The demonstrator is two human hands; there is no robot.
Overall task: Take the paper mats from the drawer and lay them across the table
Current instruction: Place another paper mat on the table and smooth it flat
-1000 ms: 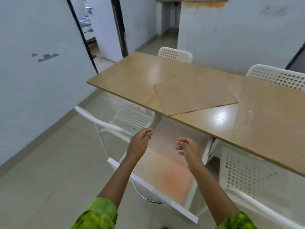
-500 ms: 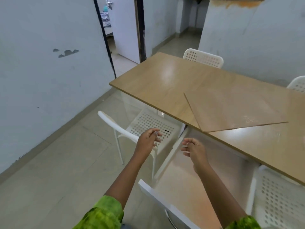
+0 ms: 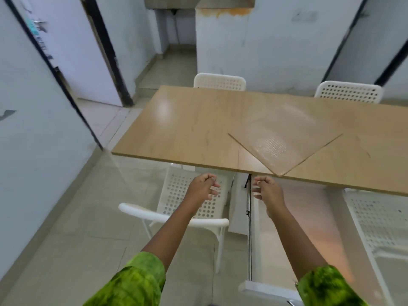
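Paper mats: one tan sheet [image 3: 284, 138] lies skewed on the wooden table [image 3: 187, 127], a corner poking just past the near edge; whether more sit in the open white drawer [image 3: 293, 228] below can't be told, since its floor looks bare w/ an orange glare. Four white perforated chairs ring the table: two at the far side [image 3: 219, 81], one tucked under the near edge at left [image 3: 187, 199], one at right. A person in green sleeves [image 3: 136, 281] reaches fwd, both hands below the table edge. Left hand [image 3: 202, 191] hangs over the chair seat, fingers loosely curled, holding nothing visible. Right hand [image 3: 268, 191] is over the drawer's left rail, fingers half-curled, also empty as far as can be seen. Mats likely thin, light, floppy and slick on the glossy top; prob. best taken by pinching two opposite edges or corners, kept flat to avoid creasing.
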